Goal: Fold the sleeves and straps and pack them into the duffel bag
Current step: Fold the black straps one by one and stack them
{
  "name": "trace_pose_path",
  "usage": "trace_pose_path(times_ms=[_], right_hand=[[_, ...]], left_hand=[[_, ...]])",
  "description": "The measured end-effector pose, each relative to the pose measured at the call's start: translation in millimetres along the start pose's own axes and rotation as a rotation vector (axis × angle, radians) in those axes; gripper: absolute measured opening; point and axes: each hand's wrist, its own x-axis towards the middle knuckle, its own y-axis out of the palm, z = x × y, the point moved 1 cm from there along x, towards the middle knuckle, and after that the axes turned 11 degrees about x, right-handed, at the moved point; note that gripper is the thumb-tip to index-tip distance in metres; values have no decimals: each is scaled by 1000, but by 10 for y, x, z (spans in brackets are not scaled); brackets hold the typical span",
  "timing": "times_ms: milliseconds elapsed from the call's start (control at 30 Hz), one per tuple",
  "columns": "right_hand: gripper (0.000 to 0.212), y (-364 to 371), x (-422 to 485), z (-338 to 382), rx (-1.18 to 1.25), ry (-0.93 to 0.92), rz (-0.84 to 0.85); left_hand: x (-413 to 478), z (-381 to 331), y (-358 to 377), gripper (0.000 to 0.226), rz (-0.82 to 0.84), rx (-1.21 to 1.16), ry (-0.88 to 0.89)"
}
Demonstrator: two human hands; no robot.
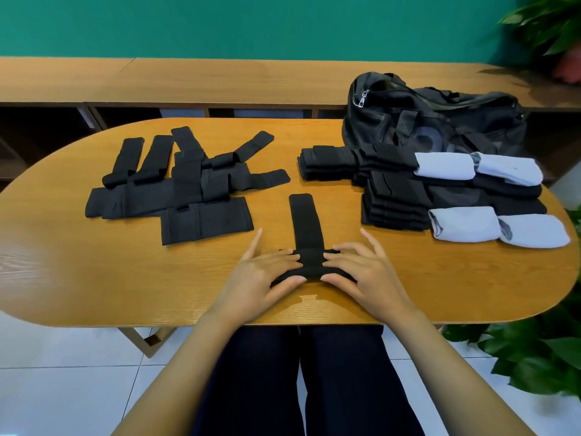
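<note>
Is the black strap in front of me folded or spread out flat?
Partly folded: the near end of the strap is doubled over under the left hand and right hand; the rest lies flat on the table.

Interior room, office or lounge type; exact use not determinable. Oval wood-grain surface (94, 278) on a wooden frame; long low wooden shelf unit (220, 80) with open compartments along the far teal wall (251, 23); white tiled floor (63, 372); leafy green plants (534, 350) near right and far right.
</note>
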Motion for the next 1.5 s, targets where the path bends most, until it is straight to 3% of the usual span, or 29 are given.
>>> trace_pose_path(times_ms=[200,433,567,767,933,1033,1200,1367,1500], right_hand=[[45,-42,5,16,66,-26,-140],[51,-94,174,104,158,133,-298],[56,-71,304,97,252,319,-265],[67,30,448,1,242,470,-184],[33,28,511,41,216,478,-135],[28,13,506,20,171,480,-85],[29,47,478,-60,116,465,-8],[60,28,401,-69,35,333,25],[66,-31,245,-61,11,190,232]], left_hand=[[22,-34,-82,48,-76,-221,-79],[153,-97,-135,29,-164,-412,-314],[267,-110,-134,36,-184,-492,-442],[404,-24,7,11,-157,-353,-554],[447,48,121,21,-101,-226,-474],[465,49,145,32,25,-137,-385],[485,78,155,38,142,-71,-350],[392,81,120,55,176,-107,-247],[217,123,92,69,227,-162,-153]])
